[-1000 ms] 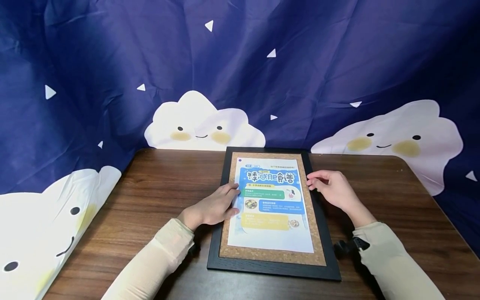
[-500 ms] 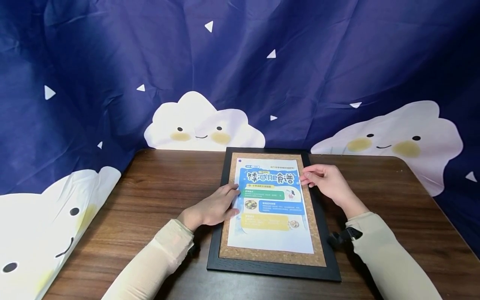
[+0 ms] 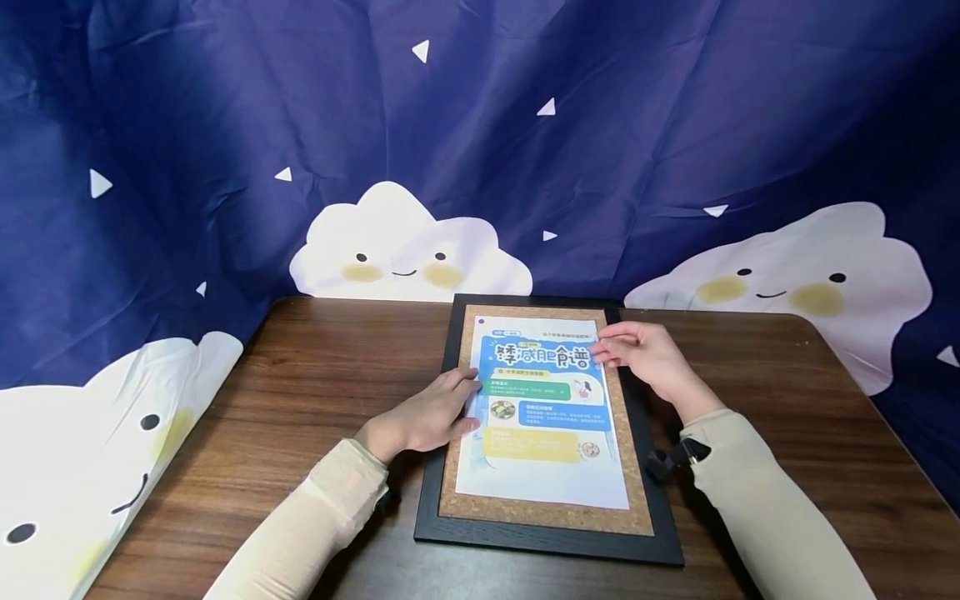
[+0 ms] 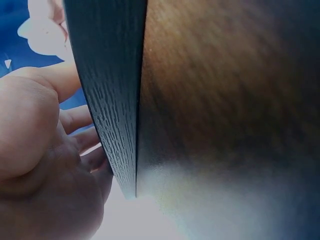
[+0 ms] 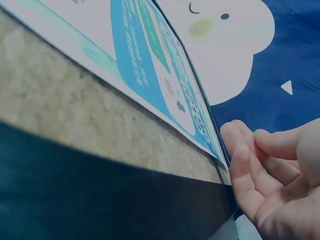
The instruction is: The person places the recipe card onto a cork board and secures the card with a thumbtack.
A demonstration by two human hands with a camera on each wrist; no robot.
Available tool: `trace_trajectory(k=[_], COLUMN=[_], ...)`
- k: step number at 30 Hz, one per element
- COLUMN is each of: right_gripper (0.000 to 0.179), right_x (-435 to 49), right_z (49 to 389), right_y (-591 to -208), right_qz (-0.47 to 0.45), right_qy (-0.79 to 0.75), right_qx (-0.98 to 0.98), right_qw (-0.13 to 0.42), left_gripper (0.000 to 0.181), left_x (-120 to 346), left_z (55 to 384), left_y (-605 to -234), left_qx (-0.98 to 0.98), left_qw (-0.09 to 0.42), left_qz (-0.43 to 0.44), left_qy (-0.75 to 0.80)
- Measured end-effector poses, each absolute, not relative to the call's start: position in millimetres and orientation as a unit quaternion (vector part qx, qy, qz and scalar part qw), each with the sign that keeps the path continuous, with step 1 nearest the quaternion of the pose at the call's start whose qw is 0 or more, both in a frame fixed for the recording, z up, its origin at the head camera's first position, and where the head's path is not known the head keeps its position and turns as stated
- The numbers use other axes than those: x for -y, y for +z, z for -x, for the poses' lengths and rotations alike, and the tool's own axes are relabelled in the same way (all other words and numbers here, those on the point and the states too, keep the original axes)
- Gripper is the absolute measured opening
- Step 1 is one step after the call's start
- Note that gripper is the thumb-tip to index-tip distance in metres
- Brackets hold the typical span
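On the sheet (image 3: pixel 542 487), press your left hand (image 3: pixel 429 413) evenly, fingers spread, while your right hand (image 3: pixel 647 358) pinches a tiny greenish thing (image 5: pixel 257 133).

Pale-sleeved left arm (image 3: pixel 300 525) runs up from bottom edge, left of center. Left hand (image 3: pixel 420 417) pretty relaxed near mid-frame, back of it facing up, left fingers (image 3: pixel 459 382) kinda straight, left thumb (image 3: pixel 463 427) spread off below. Right arm (image 3: pixel 776 508), also pale-sleeved, angles in from lower right. Right hand (image 3: pixel 651 364) right of center, fingers bent, right thumb (image 5: pixel 282 144) drawn in, pinching.
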State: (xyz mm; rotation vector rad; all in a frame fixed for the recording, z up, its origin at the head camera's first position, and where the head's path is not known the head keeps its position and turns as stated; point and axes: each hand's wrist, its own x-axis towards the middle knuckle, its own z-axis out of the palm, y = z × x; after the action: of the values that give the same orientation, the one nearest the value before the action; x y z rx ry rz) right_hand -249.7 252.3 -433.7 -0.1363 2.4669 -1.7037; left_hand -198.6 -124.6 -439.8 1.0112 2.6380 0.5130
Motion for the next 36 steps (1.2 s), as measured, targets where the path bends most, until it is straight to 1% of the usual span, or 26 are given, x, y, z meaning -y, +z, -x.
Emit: trace_trajectory(k=[9,10,14,18,30,36], right_gripper=[0.033,0.034,0.034,0.033,0.035,0.033], right_x=[-246,-245,-241,-239,-235,-235], right_z=[263,265,270,275,291,299], right_y=[-436,-436,-435,-433,-436,-437], right_qz=[0.026,0.028,0.027,0.019,-0.007,-0.014], right_qy=[-0.581,-0.585,-0.598,-0.603,-0.591,-0.593], right_qx=[-0.810,-0.807,-0.798,-0.795,-0.804,-0.802], right_qw=[0.079,0.078,0.068,0.061,0.065,0.072], left_gripper=[0.063,0.063,0.061,0.062,0.062,0.064], left_x=[127,125,125,125,125,128], left_z=[201,199,200,199,198,207], left_y=[-446,-441,-444,-441,-437,-453], left_qx=[-0.905,-0.907,-0.910,-0.910,-0.910,-0.898], left_qw=[0.121,0.125,0.118,0.120,0.120,0.119], left_qz=[-0.364,-0.359,-0.360,-0.362,-0.363,-0.375], left_qy=[0.183,0.181,0.165,0.161,0.162,0.198])
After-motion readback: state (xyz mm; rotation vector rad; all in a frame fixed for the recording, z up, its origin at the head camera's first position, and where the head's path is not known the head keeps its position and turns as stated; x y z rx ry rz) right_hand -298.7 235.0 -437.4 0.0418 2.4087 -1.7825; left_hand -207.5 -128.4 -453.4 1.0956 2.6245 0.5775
